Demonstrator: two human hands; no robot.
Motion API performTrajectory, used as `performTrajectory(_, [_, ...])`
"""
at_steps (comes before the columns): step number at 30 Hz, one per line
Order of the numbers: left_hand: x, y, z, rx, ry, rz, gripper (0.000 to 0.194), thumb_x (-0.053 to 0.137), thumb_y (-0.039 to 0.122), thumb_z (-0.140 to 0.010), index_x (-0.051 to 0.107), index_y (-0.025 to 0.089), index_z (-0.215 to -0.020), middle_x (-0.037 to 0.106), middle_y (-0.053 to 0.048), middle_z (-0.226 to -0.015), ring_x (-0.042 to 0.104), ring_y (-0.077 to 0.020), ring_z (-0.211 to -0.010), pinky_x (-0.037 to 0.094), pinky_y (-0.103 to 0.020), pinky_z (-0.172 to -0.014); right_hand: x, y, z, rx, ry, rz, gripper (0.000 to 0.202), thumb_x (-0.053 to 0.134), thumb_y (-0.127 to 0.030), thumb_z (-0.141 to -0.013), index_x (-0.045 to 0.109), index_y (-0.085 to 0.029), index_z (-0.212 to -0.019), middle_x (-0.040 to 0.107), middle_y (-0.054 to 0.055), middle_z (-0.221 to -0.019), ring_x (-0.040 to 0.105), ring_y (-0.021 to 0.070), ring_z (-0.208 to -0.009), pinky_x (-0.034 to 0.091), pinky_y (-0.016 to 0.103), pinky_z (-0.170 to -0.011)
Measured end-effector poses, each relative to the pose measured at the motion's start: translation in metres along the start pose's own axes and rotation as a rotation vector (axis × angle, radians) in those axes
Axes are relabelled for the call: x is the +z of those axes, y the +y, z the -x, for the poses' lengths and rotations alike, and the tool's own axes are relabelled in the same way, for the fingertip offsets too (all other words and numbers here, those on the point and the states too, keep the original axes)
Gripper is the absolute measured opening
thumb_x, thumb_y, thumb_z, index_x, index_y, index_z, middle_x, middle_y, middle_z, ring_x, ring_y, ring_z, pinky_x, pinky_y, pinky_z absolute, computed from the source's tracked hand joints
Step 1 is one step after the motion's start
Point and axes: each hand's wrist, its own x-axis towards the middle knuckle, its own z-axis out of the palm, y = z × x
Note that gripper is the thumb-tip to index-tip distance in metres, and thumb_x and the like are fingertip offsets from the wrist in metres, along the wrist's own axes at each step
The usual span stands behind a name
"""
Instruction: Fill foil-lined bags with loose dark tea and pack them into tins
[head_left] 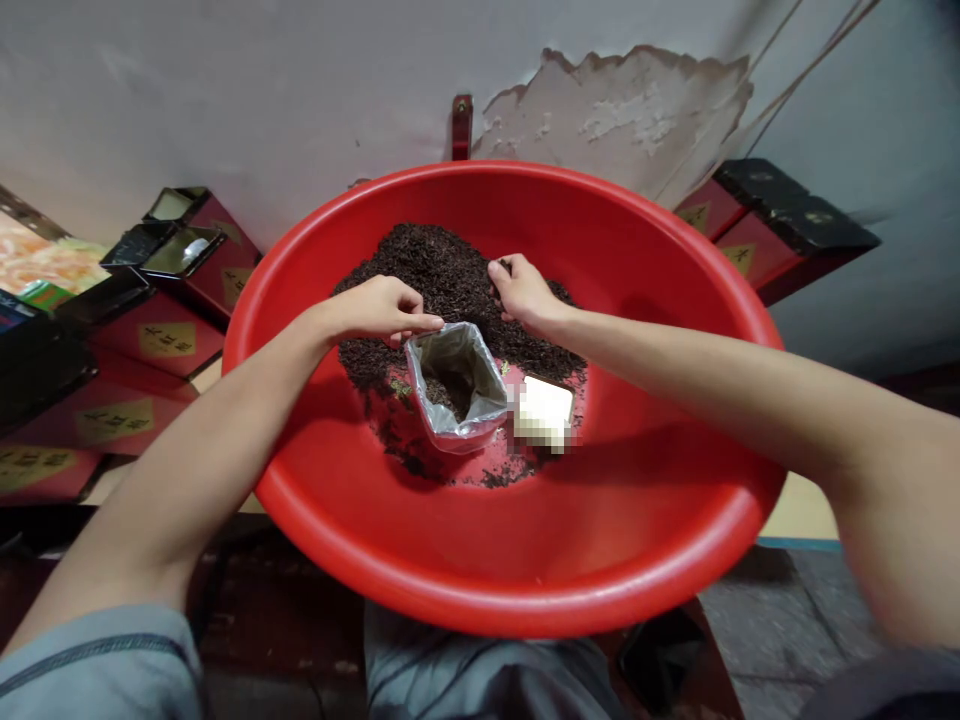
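Note:
A wide red basin (322,500) holds a dark heap of loose tea leaves (435,255). An open bag (454,425), silvery inside with a clear film at its rim, stands on the basin floor with some leaves inside. At its upper left rim, my left hand (386,308) has thumb and fingers closed on the edge. Over the right side of the heap, my right hand (525,292) is curled, with a dark bit of leaves showing at its fingertips. To the right of the bag lies a bright, blurred rectangular object (546,410) whose kind I cannot make out.
Red and black boxes with yellow labels (169,338) crowd the left side, a few with their tops open. More such boxes (776,225) stand at the right, behind the basin. Behind everything rises a wall with peeling plaster (622,110). Grey floor tiles (787,600) show at lower right.

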Motion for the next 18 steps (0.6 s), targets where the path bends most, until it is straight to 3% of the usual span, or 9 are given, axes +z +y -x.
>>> performTrajectory(3, [0.0, 0.0, -0.001, -0.012, -0.021, -0.026, 0.046, 0.068, 0.057, -0.086, 0.062, 0.021, -0.058, 0.063, 0.0, -0.054, 0.056, -0.0133, -0.055, 0.043, -0.026, -0.062, 0.008, -0.033, 0.021, -0.019, -0.034, -0.373, 0.03, 0.049, -0.056, -0.107, 0.048, -0.027, -0.112, 0.058, -0.001, -0.087, 0.054, 0.0134, -0.067, 0.049, 0.027, -0.059])
performTrajectory(8, [0.001, -0.003, -0.004, -0.034, -0.036, -0.046, 0.047, 0.067, 0.06, -0.088, 0.064, 0.021, -0.062, 0.065, 0.0, -0.058, 0.057, -0.0137, -0.056, 0.044, -0.026, -0.062, 0.018, -0.069, 0.067, -0.035, -0.094, -0.569, 0.041, 0.065, -0.064, -0.096, 0.053, -0.027, -0.106, 0.062, 0.0, -0.09, 0.058, 0.0138, -0.076, 0.051, 0.025, -0.062])
performTrajectory(10, [0.0, -0.009, -0.007, -0.091, 0.036, -0.059, 0.044, 0.066, 0.06, -0.091, 0.071, 0.02, -0.074, 0.072, -0.002, -0.068, 0.065, -0.0157, -0.065, 0.048, -0.025, -0.067, 0.021, -0.075, 0.076, -0.024, -0.114, -0.598, 0.038, 0.07, -0.059, -0.094, 0.056, -0.026, -0.103, 0.063, -0.001, -0.089, 0.059, 0.0139, -0.077, 0.052, 0.025, -0.065])
performTrajectory(13, [0.001, -0.026, -0.013, -0.291, 0.266, -0.179, 0.046, 0.068, 0.055, -0.093, 0.074, 0.016, -0.117, 0.079, -0.012, -0.11, 0.074, -0.0257, -0.101, 0.054, -0.029, -0.088, 0.023, -0.08, 0.084, -0.057, -0.226, -0.614, 0.023, 0.072, -0.042, -0.092, 0.061, -0.023, -0.098, 0.064, -0.002, -0.086, 0.061, 0.0136, -0.077, 0.053, 0.027, -0.07])
performTrajectory(15, [0.006, -0.037, -0.018, -0.473, 0.331, -0.277, 0.071, 0.073, 0.052, -0.091, 0.058, 0.01, -0.147, 0.066, -0.022, -0.142, 0.065, -0.0367, -0.13, 0.053, -0.038, -0.104, 0.02, -0.083, 0.088, -0.11, -0.346, -0.562, 0.013, 0.07, -0.032, -0.091, 0.065, -0.02, -0.094, 0.067, -0.001, -0.084, 0.062, 0.0135, -0.077, 0.053, 0.027, -0.073])
performTrajectory(18, [0.025, -0.049, -0.023, -0.666, 0.258, -0.349, 0.1, 0.08, 0.053, -0.086, 0.035, 0.009, -0.164, 0.035, -0.032, -0.167, 0.042, -0.0497, -0.151, 0.046, -0.053, -0.117, 0.013, -0.086, 0.092, -0.172, -0.46, -0.43, 0.01, 0.068, -0.026, -0.092, 0.07, -0.018, -0.086, 0.071, 0.001, -0.084, 0.062, 0.0126, -0.078, 0.053, 0.025, -0.074])
